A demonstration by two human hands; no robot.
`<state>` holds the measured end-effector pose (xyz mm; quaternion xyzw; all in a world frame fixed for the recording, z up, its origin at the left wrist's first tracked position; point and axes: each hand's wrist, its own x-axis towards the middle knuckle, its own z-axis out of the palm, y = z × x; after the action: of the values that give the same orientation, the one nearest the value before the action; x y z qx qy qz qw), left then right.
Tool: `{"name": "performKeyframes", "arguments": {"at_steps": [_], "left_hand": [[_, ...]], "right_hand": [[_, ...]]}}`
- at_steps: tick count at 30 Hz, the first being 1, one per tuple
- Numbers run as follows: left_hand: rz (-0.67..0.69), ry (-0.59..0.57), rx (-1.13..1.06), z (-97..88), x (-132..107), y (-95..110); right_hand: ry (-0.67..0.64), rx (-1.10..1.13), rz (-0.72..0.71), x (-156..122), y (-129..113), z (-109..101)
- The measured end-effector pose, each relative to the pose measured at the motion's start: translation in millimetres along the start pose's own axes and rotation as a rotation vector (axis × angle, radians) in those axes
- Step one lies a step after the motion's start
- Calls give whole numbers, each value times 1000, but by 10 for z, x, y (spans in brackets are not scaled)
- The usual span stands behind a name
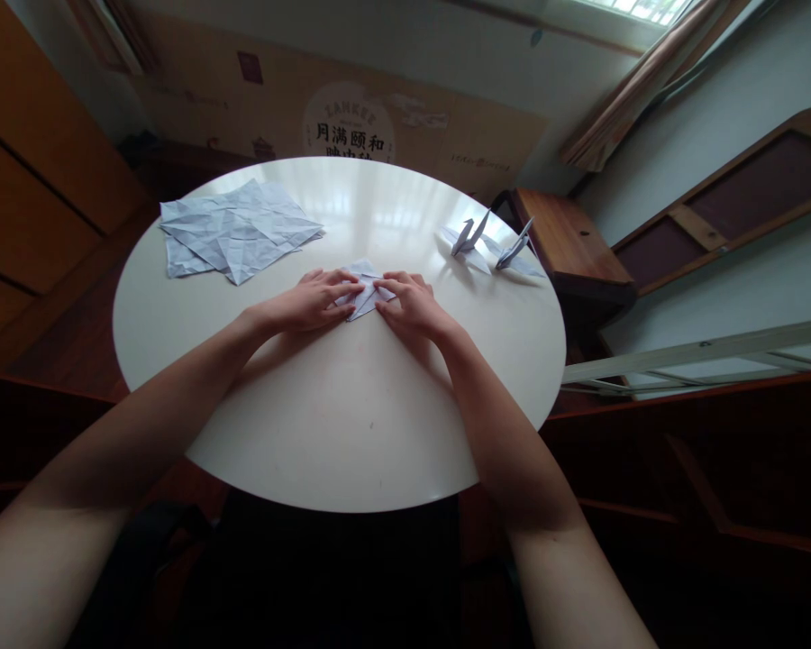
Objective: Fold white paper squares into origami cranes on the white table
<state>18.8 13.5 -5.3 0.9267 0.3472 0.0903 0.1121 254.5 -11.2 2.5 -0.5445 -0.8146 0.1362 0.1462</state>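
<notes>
A small folded piece of pale paper [363,290] lies on the round white table [338,424] at its middle. My left hand [314,302] rests on the paper's left side, fingers together and pressing down on it. My right hand [409,302] presses on its right side, the fingertips pinching a fold. The fingertips of both hands nearly meet over the paper. Much of the paper is hidden under my fingers.
A loose pile of creased paper sheets [233,230] lies at the table's back left. Two folded paper cranes [490,243] stand at the back right. A wooden stool [560,243] is beyond the right edge, wooden furniture [33,171] to the left.
</notes>
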Motion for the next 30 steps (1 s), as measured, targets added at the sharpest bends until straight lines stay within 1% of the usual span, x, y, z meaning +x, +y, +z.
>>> {"name": "performKeyframes", "arguments": {"at_steps": [30], "left_hand": [[-4, -8, -7, -3, -6, -1]], "right_hand": [[3, -7, -4, 9, 20, 14]]}}
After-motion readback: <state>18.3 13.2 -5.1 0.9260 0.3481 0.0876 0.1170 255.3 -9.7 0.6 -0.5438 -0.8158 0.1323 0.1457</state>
